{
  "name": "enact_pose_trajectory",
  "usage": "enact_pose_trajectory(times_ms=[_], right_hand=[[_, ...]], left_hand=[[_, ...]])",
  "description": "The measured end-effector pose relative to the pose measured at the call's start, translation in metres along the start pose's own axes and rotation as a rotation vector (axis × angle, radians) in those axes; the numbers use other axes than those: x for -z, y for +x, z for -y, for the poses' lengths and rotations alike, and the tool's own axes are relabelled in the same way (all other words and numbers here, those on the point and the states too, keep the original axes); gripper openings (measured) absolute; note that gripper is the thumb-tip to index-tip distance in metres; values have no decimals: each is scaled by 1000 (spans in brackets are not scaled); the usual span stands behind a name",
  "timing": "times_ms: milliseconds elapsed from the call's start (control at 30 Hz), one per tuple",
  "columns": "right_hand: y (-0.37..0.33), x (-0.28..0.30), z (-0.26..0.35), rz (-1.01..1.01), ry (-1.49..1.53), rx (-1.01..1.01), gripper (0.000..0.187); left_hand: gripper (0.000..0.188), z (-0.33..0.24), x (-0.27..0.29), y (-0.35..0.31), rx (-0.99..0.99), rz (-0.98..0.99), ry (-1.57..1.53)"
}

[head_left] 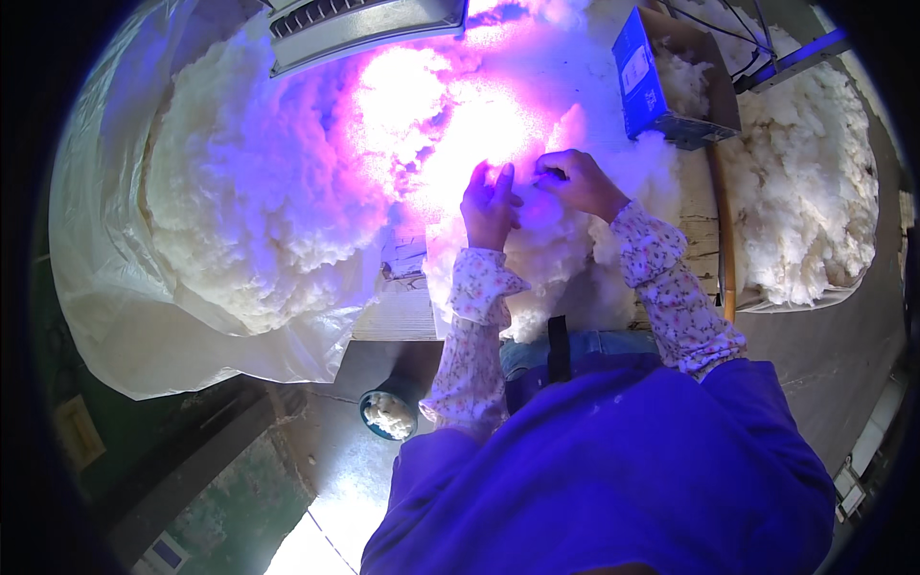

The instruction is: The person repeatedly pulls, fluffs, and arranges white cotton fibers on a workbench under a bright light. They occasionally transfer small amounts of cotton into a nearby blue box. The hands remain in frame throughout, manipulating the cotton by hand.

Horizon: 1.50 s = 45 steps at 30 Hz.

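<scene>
Fluffy white fibre, like raw cotton, lies heaped on the table under a glaring violet-pink light. My left hand (491, 206) is over this fibre (551, 254), its fingers apart and pointing away from me; I see nothing held in it. Close by on the right, my right hand (580, 184) has its fingers curled together in a pinch. Whatever sits between those fingertips is too small or too washed out to make out. Flowered sleeve covers (476, 331) reach to both wrists. Glare hides the fibre just beyond my fingers.
A lamp housing (369, 29) hangs at the far edge. To the left, a big clear plastic bag (125, 326) spills fibre. A blue carton (644, 81) with fibre inside stands far right, near another large fibre heap (805, 182). Below the table is a bucket (364, 407) holding some fibre.
</scene>
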State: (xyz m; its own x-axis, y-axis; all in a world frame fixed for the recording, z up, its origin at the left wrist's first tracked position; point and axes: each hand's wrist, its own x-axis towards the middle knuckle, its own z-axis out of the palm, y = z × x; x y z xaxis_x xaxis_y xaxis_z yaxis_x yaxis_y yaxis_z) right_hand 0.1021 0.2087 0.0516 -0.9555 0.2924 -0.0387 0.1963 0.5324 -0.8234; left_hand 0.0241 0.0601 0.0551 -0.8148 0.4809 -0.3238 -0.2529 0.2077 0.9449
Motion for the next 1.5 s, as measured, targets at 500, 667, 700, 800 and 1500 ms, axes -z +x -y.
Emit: enact_pose_trajectory(times_ms=[500,667,700,800,1500], right_hand=[[-17,11,27,-358,-225,203,14],[-20,24,17,-404,117,53,10],[-22,28,14,-435,146,43,9],[-23,47,2,-465,376,-24,8],[-5,118,-48,-308,-91,36,44]], left_hand=[[18,9,-16,7,-62,-33,56],[19,18,-13,7,-53,-60,40],[19,21,-13,7,-55,-64,54],[19,28,-12,7,-33,-87,58],[15,44,-7,5,-194,-161,328]])
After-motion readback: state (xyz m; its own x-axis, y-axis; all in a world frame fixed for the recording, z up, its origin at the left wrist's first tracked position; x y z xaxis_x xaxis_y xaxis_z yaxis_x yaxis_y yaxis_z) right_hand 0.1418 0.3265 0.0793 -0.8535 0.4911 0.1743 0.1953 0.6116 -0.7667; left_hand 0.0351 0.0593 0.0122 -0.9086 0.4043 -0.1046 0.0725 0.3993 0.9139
